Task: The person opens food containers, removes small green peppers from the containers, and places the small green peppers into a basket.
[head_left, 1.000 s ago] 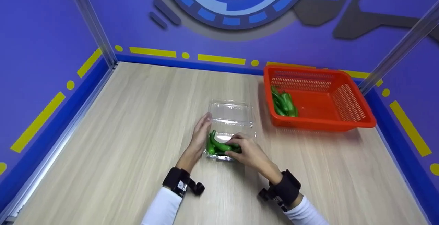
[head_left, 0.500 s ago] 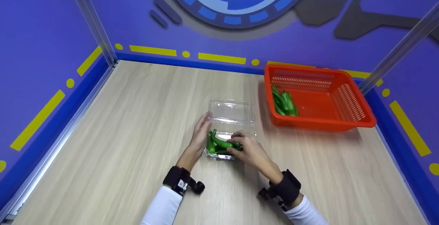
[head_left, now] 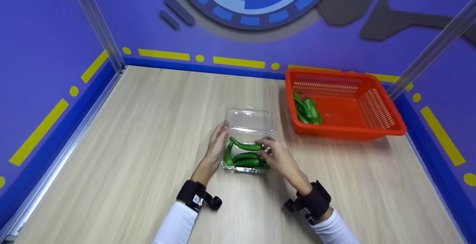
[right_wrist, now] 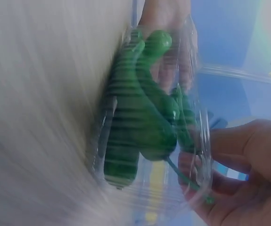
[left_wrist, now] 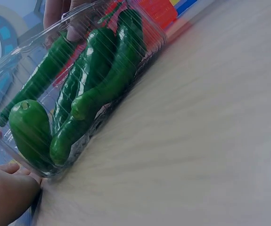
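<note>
A clear plastic clamshell box (head_left: pixel 250 120) stands open on the table, its lid folded back. My left hand (head_left: pixel 216 143) rests along the box's left side with fingers fairly straight. In my right hand (head_left: pixel 277 156), thumb and fingers pinch one end of a curved green chili pepper (head_left: pixel 243 146), raised over the back of the box's base. Below it, several green chili peppers (head_left: pixel 246 162) lie crosswise in the front, and another pepper (head_left: pixel 228 157) lies along the left wall. Through the box wall, the left wrist view shows the held pepper (left_wrist: pixel 43 75) and the right hand's fingers (left_wrist: pixel 78 23).
A red perforated basket (head_left: pixel 346 130) sits at the back right, with several green peppers (head_left: pixel 308 109) heaped at its left end. Blue printed panels (head_left: pixel 238 50) wall in the wooden table (head_left: pixel 148 143) at the back and sides.
My right hand has shifted slightly right and away from me, lifting the curved pepper off the others and swinging it nearly crosswise. The left hand has stayed at the box's side.
</note>
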A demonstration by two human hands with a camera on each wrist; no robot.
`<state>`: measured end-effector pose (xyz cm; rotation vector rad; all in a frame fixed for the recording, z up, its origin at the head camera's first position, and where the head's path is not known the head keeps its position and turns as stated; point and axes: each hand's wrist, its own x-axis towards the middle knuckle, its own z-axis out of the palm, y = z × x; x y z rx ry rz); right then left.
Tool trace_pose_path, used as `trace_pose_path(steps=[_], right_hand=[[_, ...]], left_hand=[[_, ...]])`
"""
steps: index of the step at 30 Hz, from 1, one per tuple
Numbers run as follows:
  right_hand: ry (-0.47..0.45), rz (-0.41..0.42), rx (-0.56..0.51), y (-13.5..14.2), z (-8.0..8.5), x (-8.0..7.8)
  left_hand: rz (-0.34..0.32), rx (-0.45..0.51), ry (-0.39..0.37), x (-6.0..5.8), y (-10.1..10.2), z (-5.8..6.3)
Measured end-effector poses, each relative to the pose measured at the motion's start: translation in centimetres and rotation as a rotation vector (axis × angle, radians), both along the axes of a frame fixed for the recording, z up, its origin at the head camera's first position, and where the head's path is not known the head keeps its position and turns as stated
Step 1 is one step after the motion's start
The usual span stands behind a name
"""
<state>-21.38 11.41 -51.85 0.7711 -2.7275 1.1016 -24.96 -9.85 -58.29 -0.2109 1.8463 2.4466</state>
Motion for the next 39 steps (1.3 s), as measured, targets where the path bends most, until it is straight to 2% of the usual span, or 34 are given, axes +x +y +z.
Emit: trace_pose_path(steps=[5, 17, 23, 26, 34, 39], right_hand=[[0.001, -0.035, -0.063, 0.3, 0.1, -0.2], [0.06, -0.058, -0.202, 0.8, 0.4, -0.3], [0.09, -0.046, -0.217, 0.9, 0.8, -0.5], [0.125, -0.04, -0.208, 0.8, 1.7, -0.8], [0.242, -0.019, -0.2, 1.1, 5.5, -1.5], [0.264, -0.045, -0.195, 1.6, 7.3, -1.7]], left_hand=[[0.004, 0.017, 0.013, -0.1, 0.1, -0.1], [0.004, 0.044, 0.021, 0.1, -0.1, -0.2], [-0.014, 0.013, 0.006, 0.2, -0.1, -0.2], [-0.02, -0.005, -0.005, 0.1, -0.1, -0.1], [0.002, 0.023, 0.001, 0.0, -0.1, -0.1], [0.002, 0.039, 0.023, 0.0, 0.0, -0.1]])
